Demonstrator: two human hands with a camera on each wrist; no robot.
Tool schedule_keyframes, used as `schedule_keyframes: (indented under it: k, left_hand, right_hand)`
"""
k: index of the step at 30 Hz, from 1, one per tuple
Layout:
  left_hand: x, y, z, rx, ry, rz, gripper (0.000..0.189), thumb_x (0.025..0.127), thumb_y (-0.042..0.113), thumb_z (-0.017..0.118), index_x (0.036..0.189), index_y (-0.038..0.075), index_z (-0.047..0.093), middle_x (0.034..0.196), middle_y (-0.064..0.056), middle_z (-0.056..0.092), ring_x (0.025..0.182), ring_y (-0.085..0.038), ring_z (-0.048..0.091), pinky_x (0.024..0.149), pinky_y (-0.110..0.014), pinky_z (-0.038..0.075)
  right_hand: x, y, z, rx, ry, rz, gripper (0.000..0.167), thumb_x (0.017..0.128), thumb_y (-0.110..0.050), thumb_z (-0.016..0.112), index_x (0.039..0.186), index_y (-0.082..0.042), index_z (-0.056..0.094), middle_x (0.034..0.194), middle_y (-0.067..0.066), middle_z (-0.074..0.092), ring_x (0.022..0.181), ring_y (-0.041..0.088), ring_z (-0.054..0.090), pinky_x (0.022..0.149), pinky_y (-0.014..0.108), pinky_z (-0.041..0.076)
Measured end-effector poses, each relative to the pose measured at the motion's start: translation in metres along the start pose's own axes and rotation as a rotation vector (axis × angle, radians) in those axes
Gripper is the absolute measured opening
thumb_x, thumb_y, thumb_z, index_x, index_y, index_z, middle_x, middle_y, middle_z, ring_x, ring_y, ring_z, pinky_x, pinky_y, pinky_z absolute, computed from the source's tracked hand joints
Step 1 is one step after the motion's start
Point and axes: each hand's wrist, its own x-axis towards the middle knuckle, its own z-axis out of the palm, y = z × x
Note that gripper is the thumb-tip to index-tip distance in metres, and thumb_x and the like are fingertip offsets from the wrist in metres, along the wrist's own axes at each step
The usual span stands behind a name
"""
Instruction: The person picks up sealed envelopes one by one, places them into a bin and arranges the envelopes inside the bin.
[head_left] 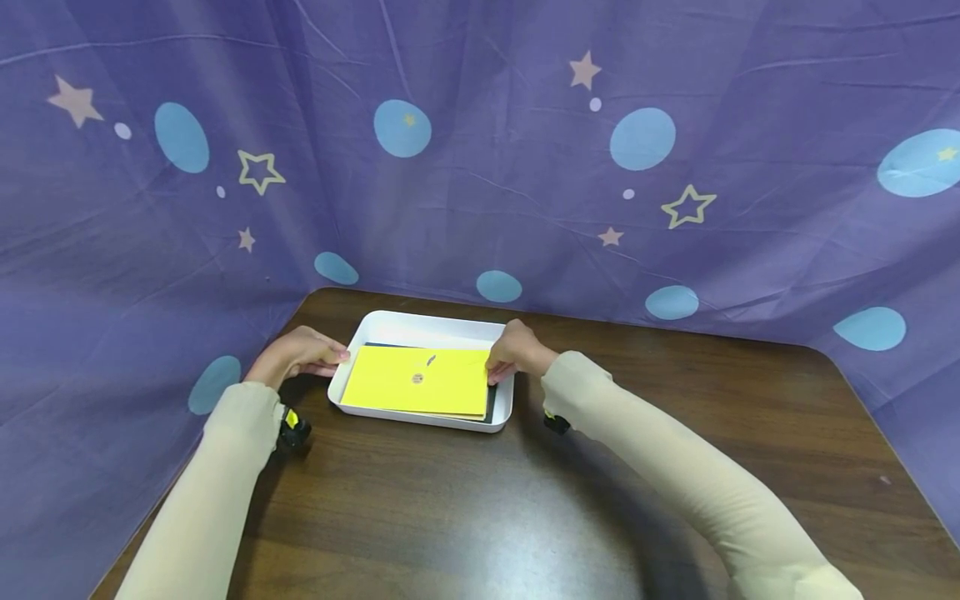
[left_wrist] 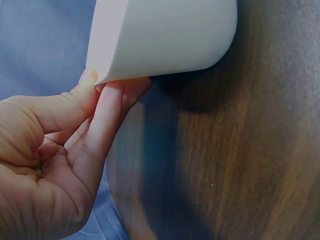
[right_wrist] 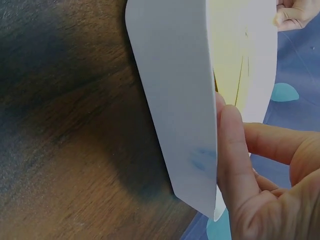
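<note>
A white tray (head_left: pixel 358 413) sits on the table with a flat yellow booklet (head_left: pixel 420 383) inside. The booklet bears a small round print and a feather-like mark, and a dark flat item (head_left: pixel 491 403) shows beneath its right edge. My left hand (head_left: pixel 311 352) pinches the tray's left rim, thumb above and fingers below, as the left wrist view shows. Reaching over the tray's right wall, my right hand (head_left: pixel 517 350) has its thumb and fingers at the booklet's right edge and appears to pinch it. The fingertips (right_wrist: pixel 231 117) partly hide the contact.
The brown wooden table (head_left: pixel 420 500) extends in front and to the right. A purple curtain (head_left: pixel 480 200) with stars and ovals hangs behind and along the left side. A black wrist device (head_left: pixel 294 427) sits under the left sleeve.
</note>
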Motion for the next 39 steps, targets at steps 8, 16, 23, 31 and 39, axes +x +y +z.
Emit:
schedule_keyframes:
  k: [8,16,23,31,39]
  left_hand:
    - [-0.004,0.005,0.000,0.012,0.011,-0.009,0.045,0.098,0.005,0.065,0.135,-0.019,0.052,0.075,0.008,0.068,0.069,-0.002,0.067,0.070,-0.020,0.062]
    - [-0.007,0.008,0.000,0.028,0.039,-0.014,0.044,0.098,0.006,0.065,0.134,-0.018,0.054,0.074,0.008,0.068,0.069,-0.002,0.066,0.071,-0.020,0.062]
    - [-0.009,0.009,0.003,0.034,0.067,-0.010,0.044,0.097,0.005,0.066,0.133,-0.017,0.055,0.074,0.008,0.068,0.068,-0.002,0.066,0.069,-0.020,0.062]
    - [-0.013,0.007,0.014,0.006,0.109,0.029,0.041,0.096,0.003,0.066,0.128,-0.020,0.057,0.074,0.005,0.066,0.064,-0.003,0.063,0.062,-0.018,0.060]
    - [-0.020,0.011,0.016,0.037,0.129,-0.008,0.037,0.095,0.007,0.066,0.121,-0.019,0.061,0.074,0.002,0.068,0.064,-0.006,0.064,0.062,-0.021,0.060]
  right_hand:
    - [-0.008,-0.001,0.001,-0.069,0.034,-0.034,0.012,0.086,0.009,0.072,0.094,0.016,0.067,0.079,0.024,0.074,0.068,0.029,0.077,0.071,0.036,0.065]
    - [-0.007,0.002,0.005,-0.190,0.098,-0.083,0.010,0.083,0.005,0.077,0.087,0.011,0.071,0.079,0.023,0.075,0.069,0.031,0.077,0.068,0.036,0.065]
    - [-0.005,0.003,0.003,-0.177,0.086,-0.089,0.010,0.083,0.005,0.077,0.087,0.011,0.071,0.079,0.022,0.075,0.071,0.030,0.077,0.070,0.034,0.065]
    - [-0.008,0.007,0.002,-0.175,0.100,-0.099,0.008,0.082,0.003,0.078,0.085,0.010,0.073,0.078,0.020,0.076,0.070,0.028,0.077,0.065,0.030,0.064]
    - [-0.016,0.007,-0.010,-0.074,0.063,-0.165,0.015,0.088,0.002,0.070,0.096,0.015,0.071,0.089,0.028,0.075,0.082,0.036,0.077,0.080,0.043,0.065]
